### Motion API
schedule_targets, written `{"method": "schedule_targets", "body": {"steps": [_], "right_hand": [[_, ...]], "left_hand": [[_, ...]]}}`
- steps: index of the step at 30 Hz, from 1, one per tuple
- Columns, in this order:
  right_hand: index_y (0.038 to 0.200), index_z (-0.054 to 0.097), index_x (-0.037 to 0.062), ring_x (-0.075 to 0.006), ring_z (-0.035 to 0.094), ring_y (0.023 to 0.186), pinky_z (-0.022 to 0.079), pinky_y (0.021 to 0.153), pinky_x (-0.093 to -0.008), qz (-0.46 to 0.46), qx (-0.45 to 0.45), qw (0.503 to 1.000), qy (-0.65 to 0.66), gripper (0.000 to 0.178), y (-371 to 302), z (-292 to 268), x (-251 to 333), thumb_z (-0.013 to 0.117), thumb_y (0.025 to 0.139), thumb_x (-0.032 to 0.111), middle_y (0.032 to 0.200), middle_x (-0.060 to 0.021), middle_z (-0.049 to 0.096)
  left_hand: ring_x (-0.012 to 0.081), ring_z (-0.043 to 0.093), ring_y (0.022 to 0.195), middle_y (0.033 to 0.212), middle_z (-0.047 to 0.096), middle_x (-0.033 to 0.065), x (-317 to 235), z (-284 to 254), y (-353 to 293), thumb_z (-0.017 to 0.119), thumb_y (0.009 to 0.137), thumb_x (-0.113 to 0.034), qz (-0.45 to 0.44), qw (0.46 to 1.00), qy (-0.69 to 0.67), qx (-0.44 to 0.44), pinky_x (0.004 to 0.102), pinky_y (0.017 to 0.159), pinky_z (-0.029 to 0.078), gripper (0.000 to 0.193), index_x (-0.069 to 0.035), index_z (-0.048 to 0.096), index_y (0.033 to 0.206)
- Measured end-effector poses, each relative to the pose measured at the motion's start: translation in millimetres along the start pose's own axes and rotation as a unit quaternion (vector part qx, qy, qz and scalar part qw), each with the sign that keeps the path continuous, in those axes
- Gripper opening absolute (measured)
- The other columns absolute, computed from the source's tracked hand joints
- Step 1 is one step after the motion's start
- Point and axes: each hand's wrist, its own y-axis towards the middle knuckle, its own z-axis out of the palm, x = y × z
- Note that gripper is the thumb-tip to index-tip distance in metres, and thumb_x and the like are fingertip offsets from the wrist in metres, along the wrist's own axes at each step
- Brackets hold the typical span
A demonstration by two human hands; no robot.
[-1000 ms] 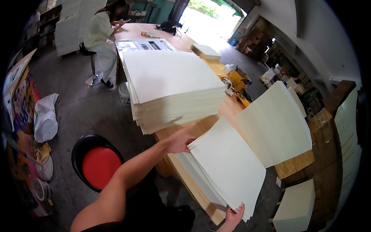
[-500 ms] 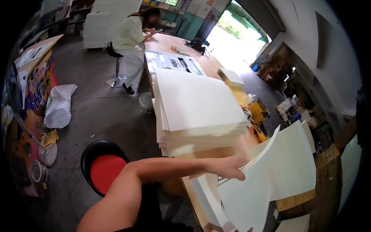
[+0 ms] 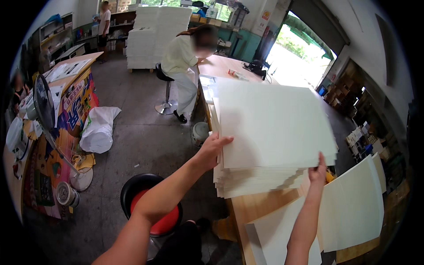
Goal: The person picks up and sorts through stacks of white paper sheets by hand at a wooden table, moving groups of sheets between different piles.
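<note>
A batch of large white sheets lies over the tall stack of white sheets on the wooden table. My left hand grips the batch at its left edge, thumb on top. At the near right corner my right hand pinches the edge, its thumb pointing up and its other fingers hidden under the sheets. Whether the batch rests fully on the stack or is held just above it, I cannot tell. More white sheets lie on the table's near end, and a curved sheet stands to the right.
A red-and-black stool stands close on my left. Further off, a person leans on the table's far end from a bar stool. A white bucket is beside the table. A fan and a white sack are at the left.
Both hands have brought the bent batch of sheets from the near right up over the stack, where it now lies flat. My right hand has come into full view. The view has shifted left.
</note>
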Motion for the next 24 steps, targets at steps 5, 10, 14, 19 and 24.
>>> {"method": "schedule_targets", "body": {"steps": [5, 10, 14, 19, 24], "right_hand": [[0.121, 0.065, 0.0103, -0.0223, 0.07, 0.102, 0.061, 0.083, -0.0358, 0.093, -0.136, 0.982, -0.094, 0.032, 31.5, 6.4, -59.7, 0.073, 0.092, 0.021, 0.115, -0.0045, 0.071], [0.114, 0.065, 0.0132, -0.0184, 0.072, 0.086, 0.06, 0.061, -0.0308, 0.134, -0.14, 0.981, 0.009, 0.031, 28.6, 14.4, -61.0, 0.08, 0.087, 0.021, 0.104, -0.0019, 0.073], [0.099, 0.064, 0.0197, -0.0102, 0.064, 0.065, 0.044, 0.046, -0.0237, 0.125, -0.143, 0.981, -0.042, 0.028, 12.9, 19.4, -51.4, 0.083, 0.085, 0.035, 0.083, 0.0044, 0.069], [0.104, 0.057, 0.009, -0.0121, 0.061, 0.078, 0.049, 0.064, -0.0296, -0.134, -0.183, 0.968, -0.109, 0.03, -62.8, 25.7, -76.3, 0.069, 0.096, 0.036, 0.089, -0.0021, 0.066], [0.089, 0.061, 0.0002, -0.0204, 0.062, 0.075, 0.052, 0.07, -0.0345, -0.05, -0.088, 0.976, -0.194, 0.025, -362.7, -6.2, -152.1, 0.048, 0.104, 0.017, 0.085, -0.0118, 0.066]], "left_hand": [[0.0242, 0.069, 0.099, 0.115, 0.067, 0.0146, 27.1, -8.7, 7.1, 0.059, 0.098, -0.016, 0.015, 0.993, 0.015, -0.118, 0.0399, 0.089, 0.057, 0.033, 0.005, 0.056, 0.125], [0.0238, 0.07, 0.094, 0.111, 0.069, 0.0142, 28.5, -12.1, 15.9, 0.058, 0.099, -0.018, -0.006, 0.98, 0.16, -0.121, 0.0389, 0.088, 0.056, 0.034, 0.007, 0.057, 0.123], [0.0241, 0.068, 0.097, 0.109, 0.069, 0.0152, 18.8, -1.0, 12.8, 0.057, 0.1, -0.02, -0.025, 0.99, 0.112, -0.086, 0.0387, 0.089, 0.055, 0.035, 0.007, 0.056, 0.123], [0.0264, 0.068, 0.102, 0.116, 0.067, 0.0159, 16.1, -1.6, 23.6, 0.059, 0.099, -0.021, -0.038, 0.98, 0.16, -0.109, 0.04, 0.089, 0.055, 0.04, 0.006, 0.053, 0.128], [0.026, 0.066, 0.108, 0.121, 0.067, 0.0155, 13.9, -11.5, 24.9, 0.059, 0.102, -0.03, -0.064, 0.987, 0.127, -0.072, 0.0401, 0.094, 0.053, 0.045, 0.005, 0.055, 0.13]]}}
